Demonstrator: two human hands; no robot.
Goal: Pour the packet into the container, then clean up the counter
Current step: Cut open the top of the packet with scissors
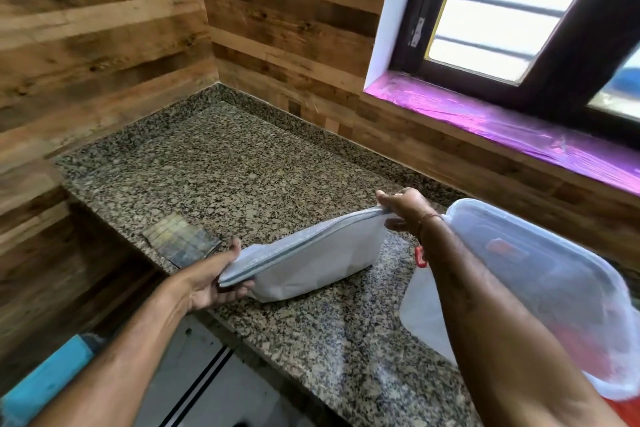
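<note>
On the granite counter (242, 177), which fills a corner between wood-plank walls (104, 28), a flat, dark, shiny wrapper (181, 241) lies by the front edge, just beyond the left hand (214, 284) and apart from it. A window (502, 10) with a dark frame stands open above a purple sill (485, 114) at the back right. A blue object (45, 381) shows low at the left, below counter level, too blurred to name. At the right sits a cloudy plastic container (540, 274) with its lid on; the right forearm crosses in front of it and hides its near side, and reddish shapes show dimly through the plastic. Something white (426, 305) lies under it, a sheet or a bag, I cannot tell which, and a small red piece (420, 257) peeks out beside the wrist. The white packet (318, 256), with a zip strip along its top, stretches between both hands near the front edge, its bottom resting on the stone and its right end raised. The left hand grips the low left end, thumb on top and fingers curled beneath. The right hand (403, 210) pinches the raised right corner of the strip, between packet and container.
</note>
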